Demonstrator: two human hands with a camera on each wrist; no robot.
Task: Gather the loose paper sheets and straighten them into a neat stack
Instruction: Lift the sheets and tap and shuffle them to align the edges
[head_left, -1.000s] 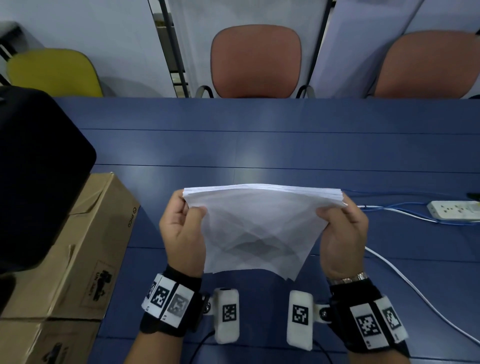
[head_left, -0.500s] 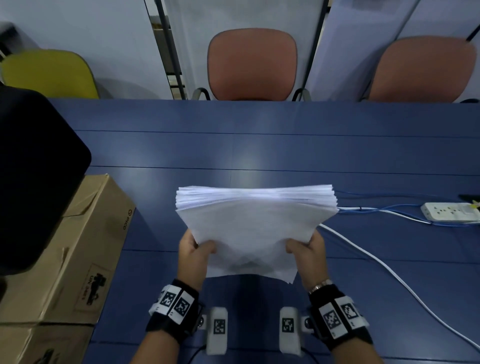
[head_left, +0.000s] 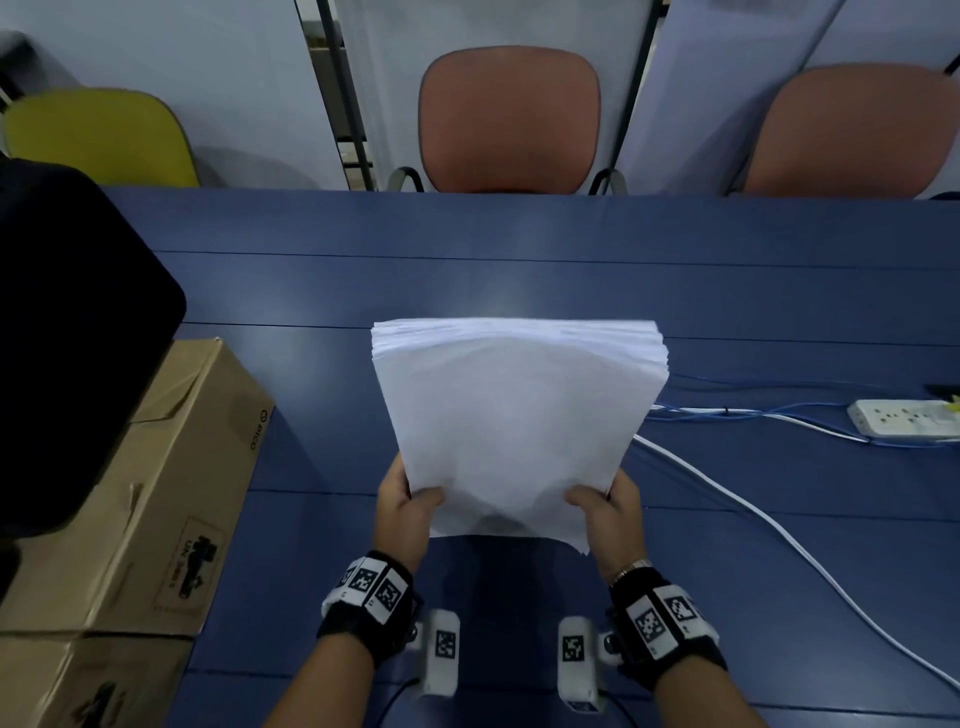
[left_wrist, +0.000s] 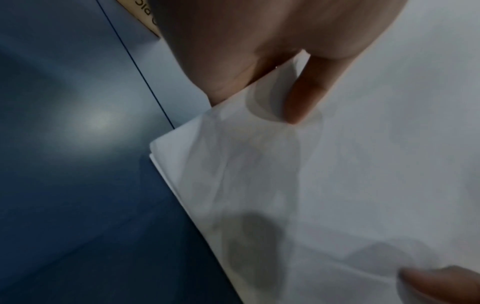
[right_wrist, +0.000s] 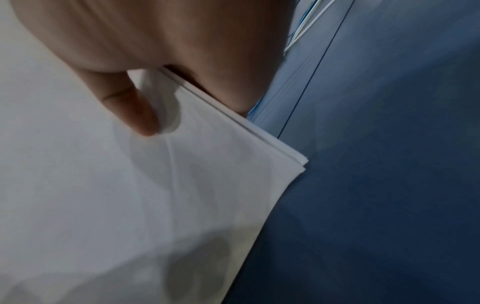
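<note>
A stack of white paper sheets (head_left: 519, 415) stands on edge above the blue table (head_left: 519, 270), its top edges fanned slightly and leaning away from me. My left hand (head_left: 408, 499) pinches the stack's lower left side, thumb on the near face. My right hand (head_left: 605, 501) pinches the lower right side the same way. In the left wrist view the left thumb (left_wrist: 303, 98) presses the paper (left_wrist: 337, 185) near a corner. In the right wrist view the right thumb (right_wrist: 130, 107) presses the paper (right_wrist: 103, 185), and the sheet corners sit slightly uneven.
Cardboard boxes (head_left: 156, 493) stand at the left with a black object (head_left: 67, 338) on top. A white power strip (head_left: 904, 431) and white and blue cables (head_left: 753, 525) lie at the right. Chairs (head_left: 509, 119) stand beyond the far edge.
Both hands have slid from the stack's upper corners down to its lower sides. The stack now rises higher and stands straighter, with its edges more even.
</note>
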